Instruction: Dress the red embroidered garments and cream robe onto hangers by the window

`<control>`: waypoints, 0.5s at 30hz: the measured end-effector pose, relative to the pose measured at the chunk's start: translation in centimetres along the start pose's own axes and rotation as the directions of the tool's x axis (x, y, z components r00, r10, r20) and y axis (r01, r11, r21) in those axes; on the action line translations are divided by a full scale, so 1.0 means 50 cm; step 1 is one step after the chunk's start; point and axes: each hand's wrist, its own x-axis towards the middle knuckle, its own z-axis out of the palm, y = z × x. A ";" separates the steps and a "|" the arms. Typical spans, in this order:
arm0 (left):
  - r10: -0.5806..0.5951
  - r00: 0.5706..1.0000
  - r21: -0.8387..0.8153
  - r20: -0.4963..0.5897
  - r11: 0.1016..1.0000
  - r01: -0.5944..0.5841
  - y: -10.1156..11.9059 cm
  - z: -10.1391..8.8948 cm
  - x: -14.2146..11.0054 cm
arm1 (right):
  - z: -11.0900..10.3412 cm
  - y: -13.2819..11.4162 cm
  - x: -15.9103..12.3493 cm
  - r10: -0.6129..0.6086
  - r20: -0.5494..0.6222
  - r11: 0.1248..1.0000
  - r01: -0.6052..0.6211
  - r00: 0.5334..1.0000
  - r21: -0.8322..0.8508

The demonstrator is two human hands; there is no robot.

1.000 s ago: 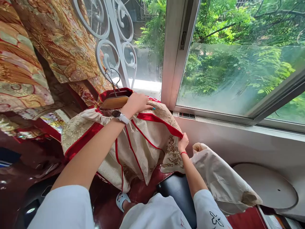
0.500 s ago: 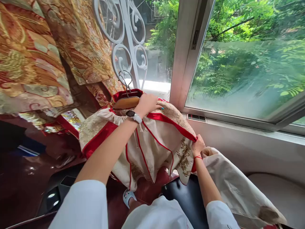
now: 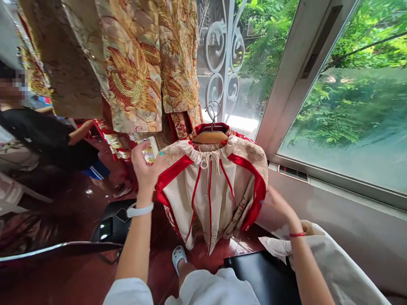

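Observation:
A cream and gold-embroidered garment point(image 3: 219, 212) with red trim hangs from a wooden hanger point(image 3: 211, 137) in front of me. White drawstring ties point(image 3: 212, 163) hang at its gathered neck. My left hand point(image 3: 146, 167) is raised beside the garment's left shoulder, its fingers apart and curved, with nothing in them. At the opposite side, my right hand point(image 3: 280, 204) reaches to the red-trimmed edge with fingers stretched out. Its fingertips are at that edge, partly blurred, and whether they press on the cloth is unclear.
Heavy gold embroidered garments point(image 3: 133, 76) hang at the upper left. A phone point(image 3: 292, 173) lies on the window sill. Below are a black seat point(image 3: 260, 275) and pale cloth point(image 3: 337, 262) at the right. A person in black point(image 3: 41, 131) is at the far left.
My left hand has left the garment's neck and moved left, opening. My right hand has loosened from the red edge, which has swung inward. The view has turned left.

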 end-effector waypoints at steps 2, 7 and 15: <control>-0.247 0.962 -0.112 0.112 0.959 0.260 -0.100 -0.056 -0.012 | -0.049 -0.077 0.079 -0.098 -0.149 0.995 0.099 0.984 -0.001; -0.449 0.775 -0.177 0.446 0.804 0.568 -0.205 -0.079 -0.085 | -0.046 -0.305 0.289 -0.445 -0.265 0.890 0.389 0.855 -0.237; -0.419 0.849 -0.108 0.323 0.875 0.472 -0.196 -0.043 -0.122 | 0.012 -0.343 0.383 -0.366 0.101 0.906 0.379 0.925 -0.189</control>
